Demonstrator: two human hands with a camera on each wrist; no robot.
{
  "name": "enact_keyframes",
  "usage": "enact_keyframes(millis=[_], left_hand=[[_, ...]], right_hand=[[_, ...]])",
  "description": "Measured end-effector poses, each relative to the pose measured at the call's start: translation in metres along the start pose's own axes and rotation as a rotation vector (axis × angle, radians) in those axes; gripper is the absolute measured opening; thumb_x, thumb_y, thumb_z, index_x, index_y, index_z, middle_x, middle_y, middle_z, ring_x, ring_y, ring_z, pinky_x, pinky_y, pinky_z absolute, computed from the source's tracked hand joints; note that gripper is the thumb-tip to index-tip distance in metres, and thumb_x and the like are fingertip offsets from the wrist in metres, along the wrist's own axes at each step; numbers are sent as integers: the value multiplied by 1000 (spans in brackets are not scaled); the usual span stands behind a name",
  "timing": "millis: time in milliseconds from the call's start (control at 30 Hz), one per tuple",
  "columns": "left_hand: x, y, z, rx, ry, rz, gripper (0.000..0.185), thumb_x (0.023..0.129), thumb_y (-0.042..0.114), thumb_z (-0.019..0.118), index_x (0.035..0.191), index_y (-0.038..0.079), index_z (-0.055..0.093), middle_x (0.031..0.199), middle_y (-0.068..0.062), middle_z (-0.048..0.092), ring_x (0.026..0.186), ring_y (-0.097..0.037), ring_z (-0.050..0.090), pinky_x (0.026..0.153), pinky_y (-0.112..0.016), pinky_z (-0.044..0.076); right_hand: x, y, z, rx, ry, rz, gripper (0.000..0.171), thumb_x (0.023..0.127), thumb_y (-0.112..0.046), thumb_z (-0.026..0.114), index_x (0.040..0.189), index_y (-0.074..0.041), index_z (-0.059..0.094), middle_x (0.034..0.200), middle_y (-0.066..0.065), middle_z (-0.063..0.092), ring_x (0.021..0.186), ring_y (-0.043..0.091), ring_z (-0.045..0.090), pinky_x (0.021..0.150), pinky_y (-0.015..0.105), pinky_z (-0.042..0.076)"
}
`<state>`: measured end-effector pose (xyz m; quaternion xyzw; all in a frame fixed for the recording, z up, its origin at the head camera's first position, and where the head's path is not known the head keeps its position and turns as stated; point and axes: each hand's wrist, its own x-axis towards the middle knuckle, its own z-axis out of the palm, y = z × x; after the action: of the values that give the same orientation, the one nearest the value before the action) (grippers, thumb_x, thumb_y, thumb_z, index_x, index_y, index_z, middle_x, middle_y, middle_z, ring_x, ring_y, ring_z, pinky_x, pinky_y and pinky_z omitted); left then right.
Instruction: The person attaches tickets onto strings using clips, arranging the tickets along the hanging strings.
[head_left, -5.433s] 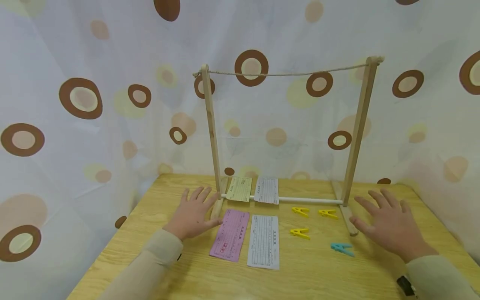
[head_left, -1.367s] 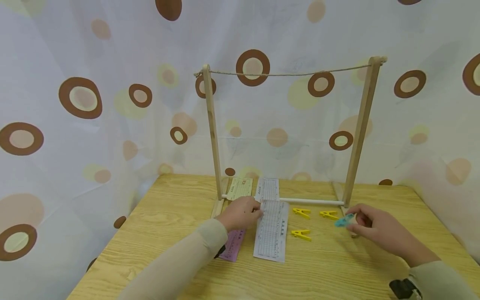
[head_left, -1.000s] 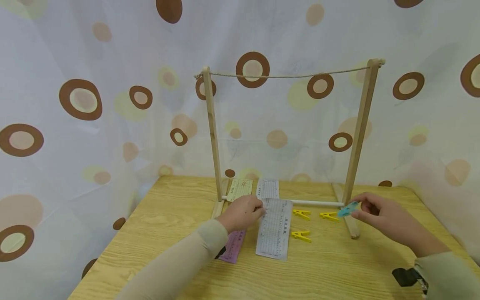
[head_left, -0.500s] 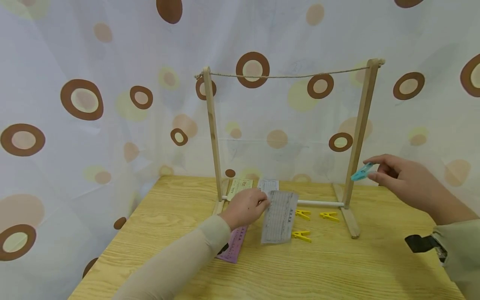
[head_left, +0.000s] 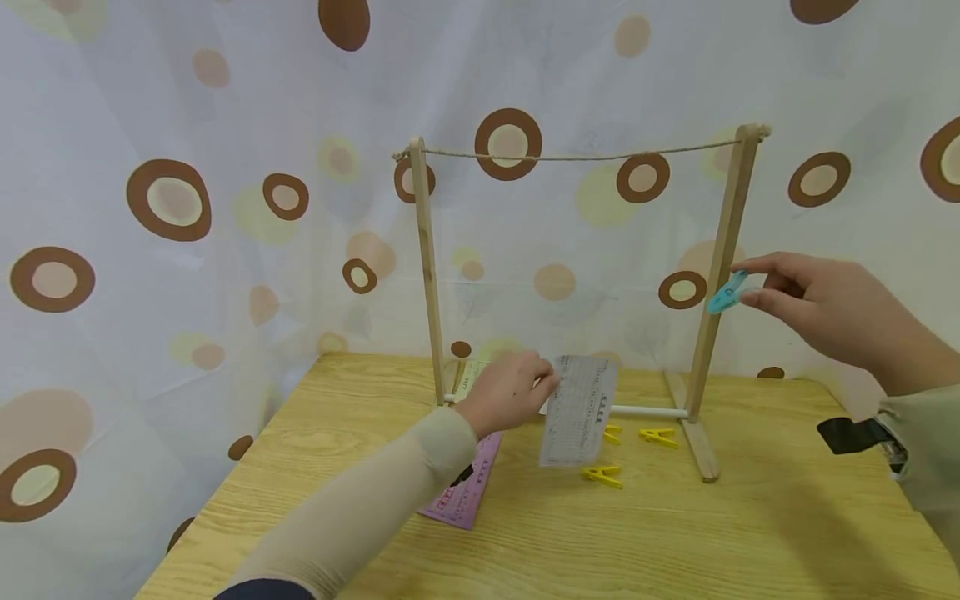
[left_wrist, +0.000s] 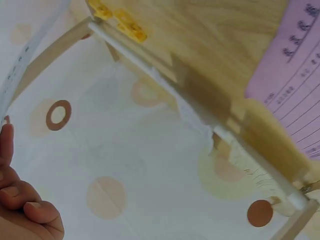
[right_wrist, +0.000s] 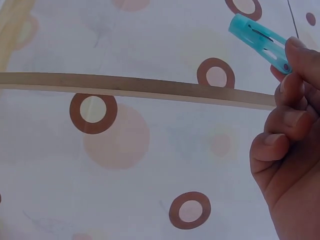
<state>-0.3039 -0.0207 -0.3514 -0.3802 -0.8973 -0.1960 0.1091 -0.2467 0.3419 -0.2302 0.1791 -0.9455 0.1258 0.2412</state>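
My left hand (head_left: 546, 387) pinches the top corner of a grey-white printed slip (head_left: 579, 410) and holds it lifted, hanging above the wooden table (head_left: 675, 533). In the left wrist view the slip (left_wrist: 22, 55) shows only as an edge above my curled fingers (left_wrist: 22, 200). My right hand (head_left: 750, 287) pinches a blue clothespin (head_left: 726, 293) in the air beside the right post (head_left: 718, 275) of a wooden frame. The same clothespin (right_wrist: 257, 35) sticks out from my fingers (right_wrist: 290, 125) in the right wrist view. A rope (head_left: 577, 154) runs between the post tops.
A pink slip (head_left: 461, 487) lies on the table under my left forearm. Three yellow clothespins (head_left: 658, 436) lie near the frame's white bottom rod (head_left: 648, 411). A yellowish slip (head_left: 467, 377) is mostly hidden behind my left hand. A spotted curtain (head_left: 225, 208) hangs behind.
My left hand has lifted the grey-white slip off the table and a little to the right. My right hand picked up the blue clothespin and raised it beside the right post.
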Motion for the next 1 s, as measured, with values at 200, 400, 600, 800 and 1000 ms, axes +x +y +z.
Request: enact_keyframes(millis=[200, 400, 600, 800, 1000], left_hand=[[16, 12, -15, 37, 36, 12, 24, 107, 26, 54, 92, 17, 70, 81, 8, 57, 68, -8, 50, 62, -23, 42], [35, 22, -32, 47, 56, 17, 28, 107, 28, 52, 85, 17, 65, 77, 8, 56, 65, -8, 48, 61, -24, 39], [57, 30, -50, 17, 100, 33, 35, 108, 28, 51, 75, 17, 52, 65, 3, 45, 56, -10, 38, 56, -25, 33], [78, 36, -63, 30, 123, 22, 34, 108, 28, 52, 76, 17, 57, 70, 1, 49, 64, -13, 44, 60, -25, 36], [97, 41, -75, 54, 95, -46, 30, 108, 33, 50, 88, 16, 64, 82, 2, 58, 72, -12, 50, 66, -25, 39]], right_hand=[[18, -8, -17, -60, 28, -11, 29, 103, -26, 62, 127, -9, 64, 78, 0, 56, 53, 15, 39, 50, 30, 32], [36, -12, -36, -86, 47, 12, 32, 105, -24, 58, 129, -3, 61, 86, 5, 56, 58, 18, 41, 53, 32, 34], [56, -15, -59, -73, 77, 34, 35, 106, -26, 56, 131, -1, 60, 89, 9, 57, 60, 22, 39, 55, 33, 32], [78, -14, -80, -37, 70, 60, 34, 106, -25, 56, 131, -2, 58, 87, 12, 56, 61, 22, 41, 52, 32, 32], [99, -19, -94, -49, 73, 59, 33, 105, -25, 57, 126, -1, 62, 77, 10, 53, 58, 21, 40, 50, 33, 31]])
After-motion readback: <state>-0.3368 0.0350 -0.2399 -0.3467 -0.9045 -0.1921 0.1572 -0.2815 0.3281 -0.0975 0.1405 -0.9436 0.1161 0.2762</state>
